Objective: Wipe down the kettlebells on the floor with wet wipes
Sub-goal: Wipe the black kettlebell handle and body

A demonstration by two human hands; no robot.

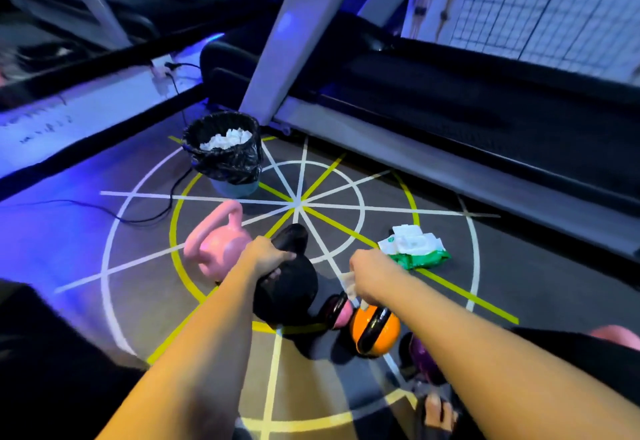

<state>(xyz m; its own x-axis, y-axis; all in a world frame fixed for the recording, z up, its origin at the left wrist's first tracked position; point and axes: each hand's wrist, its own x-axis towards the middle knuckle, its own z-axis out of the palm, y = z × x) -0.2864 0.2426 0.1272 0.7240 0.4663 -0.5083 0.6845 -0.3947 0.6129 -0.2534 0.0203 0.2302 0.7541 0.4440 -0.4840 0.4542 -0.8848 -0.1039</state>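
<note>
A black kettlebell (294, 287) lies tilted on the floor at centre, and my left hand (266, 256) grips its handle. To its right my right hand (369, 275) pinches a crumpled white wet wipe (348, 284) above an orange kettlebell (375, 332) with a black handle. A small pink and black kettlebell (339, 311) sits between the black and orange ones. A large pink kettlebell (218, 242) stands to the left. A purple kettlebell (420, 356) is partly hidden under my right forearm. A green and white wet wipe pack (414, 245) lies open on the floor to the right.
A bin (225, 152) lined with a black bag holds used white wipes, behind the kettlebells. A treadmill (450, 100) runs along the back right. A black cable (149, 218) trails across the floor at left. A foot (438, 408) shows at the bottom.
</note>
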